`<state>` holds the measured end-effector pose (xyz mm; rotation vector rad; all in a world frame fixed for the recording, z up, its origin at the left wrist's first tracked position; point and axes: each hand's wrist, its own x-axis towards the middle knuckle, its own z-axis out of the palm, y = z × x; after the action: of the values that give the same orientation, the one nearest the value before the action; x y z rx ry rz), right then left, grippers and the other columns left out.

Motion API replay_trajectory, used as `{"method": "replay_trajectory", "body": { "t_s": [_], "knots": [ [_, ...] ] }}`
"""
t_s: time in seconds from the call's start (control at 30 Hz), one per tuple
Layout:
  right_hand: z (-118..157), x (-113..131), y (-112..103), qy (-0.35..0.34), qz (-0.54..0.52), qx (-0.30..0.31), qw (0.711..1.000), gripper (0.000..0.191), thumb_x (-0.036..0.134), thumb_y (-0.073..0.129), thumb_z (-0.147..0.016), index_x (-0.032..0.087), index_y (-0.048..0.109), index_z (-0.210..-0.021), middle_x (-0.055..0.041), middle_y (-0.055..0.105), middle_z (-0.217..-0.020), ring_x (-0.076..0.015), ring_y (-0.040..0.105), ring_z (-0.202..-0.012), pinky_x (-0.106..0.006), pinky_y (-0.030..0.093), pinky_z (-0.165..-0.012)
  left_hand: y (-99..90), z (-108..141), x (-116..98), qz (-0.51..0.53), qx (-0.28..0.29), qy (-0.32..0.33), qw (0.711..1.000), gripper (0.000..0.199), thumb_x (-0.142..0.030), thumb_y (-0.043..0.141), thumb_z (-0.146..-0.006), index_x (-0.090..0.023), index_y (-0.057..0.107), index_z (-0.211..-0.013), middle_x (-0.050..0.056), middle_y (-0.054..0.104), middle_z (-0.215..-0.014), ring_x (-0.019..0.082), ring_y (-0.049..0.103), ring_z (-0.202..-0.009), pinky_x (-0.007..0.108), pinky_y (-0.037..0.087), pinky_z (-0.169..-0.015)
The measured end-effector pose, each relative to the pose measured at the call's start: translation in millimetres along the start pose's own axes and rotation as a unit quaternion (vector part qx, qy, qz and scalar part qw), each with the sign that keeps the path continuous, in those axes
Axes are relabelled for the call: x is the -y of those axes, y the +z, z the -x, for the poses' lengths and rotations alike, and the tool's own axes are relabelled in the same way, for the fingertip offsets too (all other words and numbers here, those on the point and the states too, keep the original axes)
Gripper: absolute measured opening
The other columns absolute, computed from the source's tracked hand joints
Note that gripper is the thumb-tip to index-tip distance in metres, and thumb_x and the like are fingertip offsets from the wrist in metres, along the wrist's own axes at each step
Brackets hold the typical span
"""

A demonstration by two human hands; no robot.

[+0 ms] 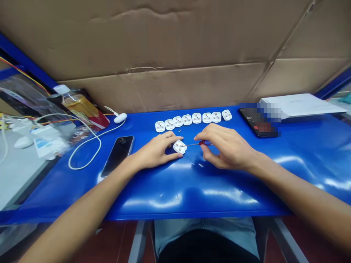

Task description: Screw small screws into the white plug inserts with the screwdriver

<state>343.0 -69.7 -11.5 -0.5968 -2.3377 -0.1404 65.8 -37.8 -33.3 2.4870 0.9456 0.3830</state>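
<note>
My left hand [159, 150] grips a small white plug part [180, 147] between thumb and fingers on the blue table. My right hand [226, 148] pinches the red handle of a screwdriver [202, 143], its thin shaft pointing left with the tip at the metal pieces in that part. Behind my hands, several similar white parts [196, 118] stand in a row with metal pieces inside. A few tiny metal bits [179, 130] lie between the row and the held part.
A dark phone [117, 155] lies left of my left hand. Farther left are a white cable [100, 146], a bottle [82, 107] and white adapters. At the right are another phone [256, 124] and a white box [301, 105]. Cardboard [164, 54] stands behind the blue table [164, 190].
</note>
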Motion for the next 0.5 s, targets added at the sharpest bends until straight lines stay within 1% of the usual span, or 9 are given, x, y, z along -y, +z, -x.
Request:
{"method": "replay_trajectory", "body": {
  "t_s": [0.07,0.13,0.17,0.23,0.3,0.33,0.4,0.43,0.5],
  "knots": [
    [1.1,-3.4,-0.6,0.019,0.007,-0.011,1.000,0.021,0.012,0.055,-0.097,0.019,0.061,-0.115,-0.0091,0.072,-0.093,-0.0244,0.066,-0.083,-0.039,0.056,-0.074,0.3,0.3,1.0,0.008,-0.017,-0.014,1.000,0.072,-0.056,0.072,-0.096,-0.024,0.050,-0.157,0.007,0.063,-0.112,0.023,0.062,-0.095,0.039,0.053,-0.090],
    [3.0,-7.9,0.4,0.051,0.020,-0.016,0.998,0.020,0.013,0.055,-0.098,0.020,0.061,-0.116,-0.0100,0.073,-0.097,-0.0258,0.067,-0.087,-0.041,0.057,-0.077,0.0,0.1,0.2,0.012,-0.046,-0.028,0.999,0.082,-0.057,0.079,-0.090,-0.024,0.047,-0.158,0.008,0.062,-0.117,0.023,0.063,-0.096,0.041,0.055,-0.092],
    [4.2,-10.5,1.6,0.069,0.027,-0.015,0.997,0.020,0.014,0.054,-0.099,0.020,0.060,-0.116,-0.0110,0.073,-0.100,-0.0267,0.068,-0.091,-0.042,0.057,-0.079,-0.4,-0.1,-0.9,0.014,-0.063,-0.033,0.997,0.080,-0.057,0.080,-0.089,-0.024,0.049,-0.155,0.009,0.062,-0.122,0.023,0.063,-0.098,0.041,0.055,-0.094],
    [6.9,-15.8,5.1,0.101,0.032,-0.004,0.994,0.020,0.016,0.052,-0.101,0.021,0.060,-0.119,-0.0131,0.073,-0.109,-0.0281,0.070,-0.099,-0.043,0.058,-0.084,-1.1,-1.1,-3.9,0.024,-0.097,-0.038,0.994,0.066,-0.054,0.078,-0.091,-0.022,0.055,-0.144,0.011,0.062,-0.132,0.025,0.065,-0.107,0.042,0.056,-0.098],
    [9.7,-20.5,9.3,0.122,0.019,0.014,0.992,0.018,0.019,0.050,-0.104,0.021,0.059,-0.120,-0.0136,0.074,-0.113,-0.0281,0.070,-0.102,-0.043,0.059,-0.086,-1.2,-2.2,-6.6,0.026,-0.117,-0.035,0.992,0.049,-0.051,0.073,-0.095,-0.022,0.061,-0.133,0.012,0.060,-0.144,0.029,0.062,-0.125,0.045,0.054,-0.106],
    [10.8,-22.3,11.3,0.131,0.015,0.020,0.991,0.017,0.020,0.050,-0.105,0.021,0.059,-0.119,-0.0133,0.074,-0.113,-0.0281,0.071,-0.102,-0.043,0.059,-0.086,-0.8,-2.6,-7.6,0.022,-0.118,-0.031,0.992,0.045,-0.051,0.071,-0.097,-0.022,0.064,-0.130,0.013,0.058,-0.150,0.031,0.058,-0.134,0.048,0.051,-0.113],
    [12.1,-24.6,14.3,0.149,0.008,0.027,0.989,0.016,0.022,0.050,-0.106,0.020,0.059,-0.118,-0.0134,0.074,-0.115,-0.0284,0.071,-0.104,-0.044,0.059,-0.086,0.8,-3.4,-8.2,0.011,-0.109,-0.022,0.994,0.045,-0.053,0.069,-0.098,-0.022,0.067,-0.131,0.012,0.052,-0.159,0.034,0.049,-0.148,0.052,0.041,-0.124],
    [12.4,-25.1,15.4,0.156,0.006,0.029,0.987,0.016,0.023,0.050,-0.106,0.020,0.059,-0.118,-0.0137,0.074,-0.116,-0.0287,0.071,-0.105,-0.044,0.060,-0.086,2.0,-3.6,-7.9,0.008,-0.102,-0.019,0.995,0.047,-0.054,0.069,-0.098,-0.023,0.067,-0.134,0.012,0.051,-0.161,0.034,0.046,-0.151,0.053,0.038,-0.127],
    [12.3,-25.2,16.5,0.166,-0.001,0.033,0.986,0.017,0.024,0.049,-0.106,0.021,0.060,-0.119,-0.0145,0.074,-0.118,-0.0292,0.071,-0.106,-0.044,0.060,-0.087,4.4,-4.0,-6.6,0.009,-0.090,-0.017,0.996,0.052,-0.056,0.067,-0.098,-0.023,0.066,-0.140,0.011,0.051,-0.162,0.033,0.046,-0.152,0.053,0.035,-0.129]
  ]
}}
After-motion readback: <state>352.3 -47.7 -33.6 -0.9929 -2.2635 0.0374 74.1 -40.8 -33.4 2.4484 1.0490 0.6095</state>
